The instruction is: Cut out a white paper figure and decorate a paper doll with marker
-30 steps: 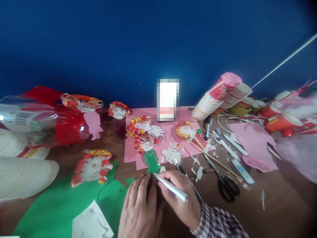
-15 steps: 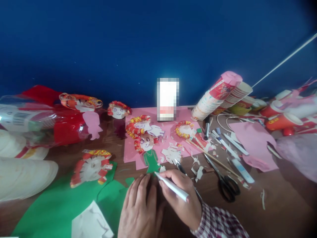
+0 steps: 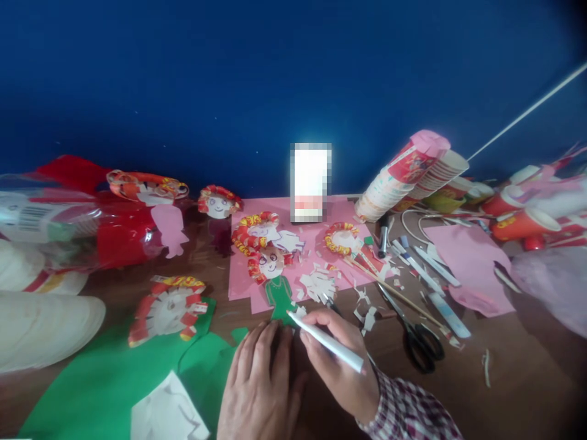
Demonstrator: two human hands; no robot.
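A paper doll (image 3: 279,292) with a drawn face, curly red-and-yellow rim and green dress lies in front of me, its upper part on pink paper (image 3: 241,269). My left hand (image 3: 259,382) is flat, fingers stretched out over the lower end of the green dress, hiding part of it. In my right hand (image 3: 337,360) is a white marker (image 3: 328,343), its tip at the dress's right edge. Light lines are drawn on the dress's upper part. Left of my hands lie green paper (image 3: 92,373), a white paper piece (image 3: 167,409) and a fringed red-and-white cup piece (image 3: 169,310).
Black-handled scissors (image 3: 419,348), a wooden stick (image 3: 398,290), markers (image 3: 415,269) and paper scraps (image 3: 318,284) lie to the right. Stacked paper cups (image 3: 403,177) lean at the back right. A lit, blurred-out phone (image 3: 309,183) stands against the blue wall (image 3: 183,79). Wrapped cups (image 3: 50,220) lie left.
The marker tip has moved slightly up and right along the dress, and my right hand has shifted a little right. My left hand has stayed in place.
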